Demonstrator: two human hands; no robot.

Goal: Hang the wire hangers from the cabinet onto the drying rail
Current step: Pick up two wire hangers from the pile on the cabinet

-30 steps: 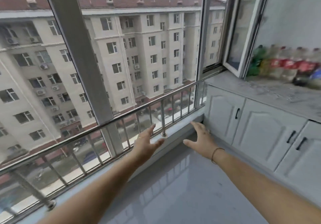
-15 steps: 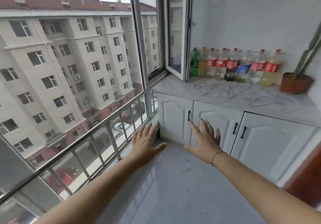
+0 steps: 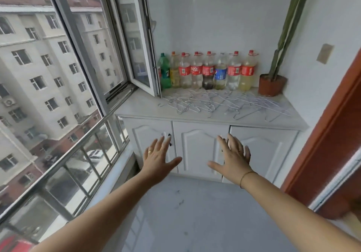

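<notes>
Wire hangers (image 3: 214,103) lie tangled on far cabinet (image 3: 140,107) top, by bottles (image 3: 209,72). Left hand (image 3: 158,160), right hand (image 3: 232,160) empty, fingers spread, held low. Best: reach up, pinch one hook, lift slow, shake free.

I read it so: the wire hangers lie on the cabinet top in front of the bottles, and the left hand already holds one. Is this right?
Not quite. In the head view the left hand holds nothing; its fingers are spread. The wire hangers do lie on the cabinet top in front of the bottles.
</notes>
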